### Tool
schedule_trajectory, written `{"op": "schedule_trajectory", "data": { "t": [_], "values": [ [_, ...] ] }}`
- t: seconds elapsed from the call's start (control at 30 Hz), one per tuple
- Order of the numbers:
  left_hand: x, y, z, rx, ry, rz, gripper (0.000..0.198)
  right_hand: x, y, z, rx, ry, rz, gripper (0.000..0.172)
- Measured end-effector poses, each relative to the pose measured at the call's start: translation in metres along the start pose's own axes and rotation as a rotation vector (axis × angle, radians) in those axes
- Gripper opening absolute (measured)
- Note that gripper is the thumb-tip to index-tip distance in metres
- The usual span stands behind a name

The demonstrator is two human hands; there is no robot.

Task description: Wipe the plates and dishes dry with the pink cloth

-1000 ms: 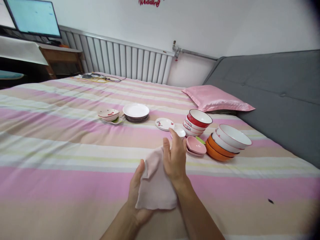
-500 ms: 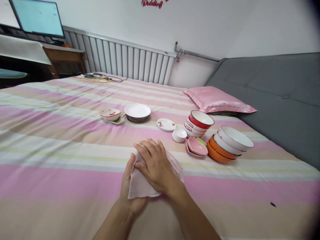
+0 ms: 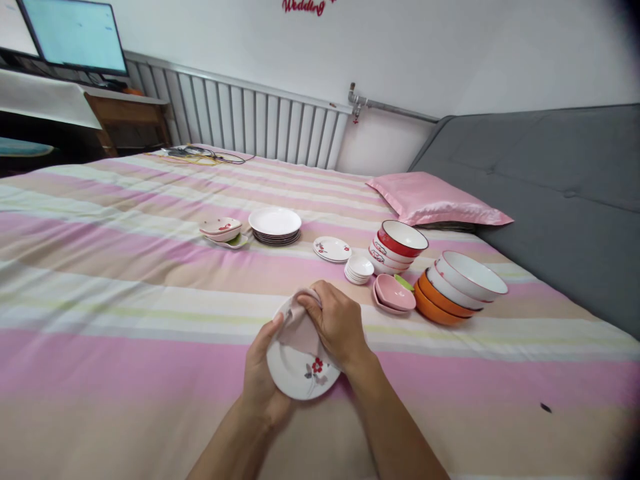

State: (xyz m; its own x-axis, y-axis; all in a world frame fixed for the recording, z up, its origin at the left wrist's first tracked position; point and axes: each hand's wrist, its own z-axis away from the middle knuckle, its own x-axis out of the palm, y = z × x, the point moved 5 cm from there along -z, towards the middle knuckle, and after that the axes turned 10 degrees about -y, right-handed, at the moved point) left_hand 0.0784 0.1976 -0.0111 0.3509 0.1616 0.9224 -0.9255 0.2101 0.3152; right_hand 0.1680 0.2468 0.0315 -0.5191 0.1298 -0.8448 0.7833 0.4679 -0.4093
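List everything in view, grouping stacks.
Flowered plate: 1, white, foreground
Cloth: 1, pink, over plate
Plate stacks: 2, white, centre
Dish stacks: 3, white, pink, green, middle
Bowl stacks: 2, red, white, orange, right
Pillow: 1, pink, right
Headboard: 1, grey, right
Bedspread: 1, pink-striped, underneath
Cables: several, black, yellow, back
Radiator: 1, white, back
Pipe: 1, grey, back
Lettering: 1, red, back
Monitors: 2, pale, left
Desk: 1, brown, left
Left hand: 1, gripping plate
Right hand: 1, gripping cloth

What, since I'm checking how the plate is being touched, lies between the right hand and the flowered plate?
The head view shows a pale pink cloth between the right hand and the flowered plate, covering part of the plate's face.
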Motion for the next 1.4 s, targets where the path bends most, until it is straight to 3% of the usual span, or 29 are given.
{"op": "schedule_trajectory", "data": {
  "t": [0.13,0.3,0.63,0.77,0.93,1.03,1.23,1.3,1.4],
  "values": [
    [0.003,0.009,0.0,0.068,-0.035,-0.021,0.025,0.003,0.008,0.0,0.133,0.004,0.044,0.038],
    [0.003,0.013,0.0,0.11,0.003,-0.023,0.026,0.01,0.008,0.0,0.196,0.048,0.049,0.04],
    [-0.005,0.019,-0.001,0.221,-0.03,-0.046,0.029,0.018,0.005,0.005,0.334,0.154,-0.109,0.036],
    [-0.011,0.024,-0.001,0.309,0.055,-0.106,0.022,0.021,0.006,0.006,0.365,0.158,-0.214,0.034],
    [-0.022,0.038,0.0,0.473,0.231,-0.516,0.019,0.018,0.008,0.006,0.365,0.164,-0.234,0.033],
    [-0.024,0.046,-0.002,0.435,0.28,-0.821,0.033,0.011,0.008,0.004,0.303,0.147,-0.217,0.032],
    [-0.019,0.052,-0.007,0.11,0.094,-1.181,0.047,0.004,0.004,0.0,0.038,-0.064,-0.227,0.027],
    [-0.018,0.056,-0.007,0.121,0.062,-1.298,0.048,0.005,0.004,-0.001,-0.027,-0.133,-0.213,0.028],
    [-0.015,0.063,-0.005,0.264,0.067,-1.459,0.049,0.005,0.003,-0.002,-0.079,-0.187,-0.239,0.031]
  ]
}}
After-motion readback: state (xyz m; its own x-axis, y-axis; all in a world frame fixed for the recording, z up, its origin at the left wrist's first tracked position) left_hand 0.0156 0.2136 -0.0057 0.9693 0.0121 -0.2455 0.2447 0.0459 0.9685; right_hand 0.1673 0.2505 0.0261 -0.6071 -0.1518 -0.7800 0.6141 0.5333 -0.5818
